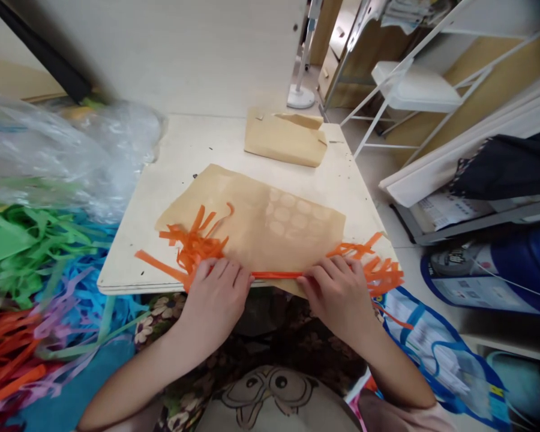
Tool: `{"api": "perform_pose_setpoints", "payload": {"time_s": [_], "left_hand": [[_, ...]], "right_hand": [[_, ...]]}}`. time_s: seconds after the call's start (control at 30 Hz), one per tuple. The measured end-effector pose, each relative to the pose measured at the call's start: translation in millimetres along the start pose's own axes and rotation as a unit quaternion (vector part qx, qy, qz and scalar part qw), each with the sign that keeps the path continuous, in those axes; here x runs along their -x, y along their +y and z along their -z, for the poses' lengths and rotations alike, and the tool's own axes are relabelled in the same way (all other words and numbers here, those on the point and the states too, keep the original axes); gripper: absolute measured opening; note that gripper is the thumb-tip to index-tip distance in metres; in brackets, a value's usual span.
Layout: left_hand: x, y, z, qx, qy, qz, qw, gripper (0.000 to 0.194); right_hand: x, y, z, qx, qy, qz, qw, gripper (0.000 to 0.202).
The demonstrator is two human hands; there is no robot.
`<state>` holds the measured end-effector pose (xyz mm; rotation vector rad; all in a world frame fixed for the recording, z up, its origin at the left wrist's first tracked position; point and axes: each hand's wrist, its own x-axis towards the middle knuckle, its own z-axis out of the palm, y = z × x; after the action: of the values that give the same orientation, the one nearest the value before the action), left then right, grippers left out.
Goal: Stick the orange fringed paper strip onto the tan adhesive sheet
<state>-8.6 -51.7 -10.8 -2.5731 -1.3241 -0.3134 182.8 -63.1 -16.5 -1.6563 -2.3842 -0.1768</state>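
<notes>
Your left hand (218, 297) and right hand (342, 294) pinch an orange, fringed paper bundle (276, 275) at the near edge of the white rectangular table (184, 144). Its middle looks rolled narrow already—both ends splay loose, ungathered. Brown, creased flat paper (247, 207) lies mid-table; folded brown paper (283, 141), table's far edge.

White folding chair (416, 90), beige wall panel (175, 54), pale tiled floor (380, 171)
</notes>
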Motion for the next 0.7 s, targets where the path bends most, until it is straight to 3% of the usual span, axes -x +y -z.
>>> {"api": "perform_pose_setpoints", "payload": {"time_s": [0.27, 0.47, 0.7], "left_hand": [[-10, 4, 8.7, -0.006, -0.018, 0.040, 0.999, 0.025], [-14, 2, 11.1, -0.016, -0.073, 0.034, 0.997, 0.025], [-20, -2, 10.7, -0.018, -0.120, 0.030, 0.992, 0.028]], "right_hand": [[-7, 0, 8, 0.070, -0.084, 0.008, 0.994, 0.021], [-13, -4, 10, 0.108, -0.129, 0.013, 0.986, 0.021], [-17, -4, 14, 0.115, -0.147, 0.040, 0.982, 0.021]]}}
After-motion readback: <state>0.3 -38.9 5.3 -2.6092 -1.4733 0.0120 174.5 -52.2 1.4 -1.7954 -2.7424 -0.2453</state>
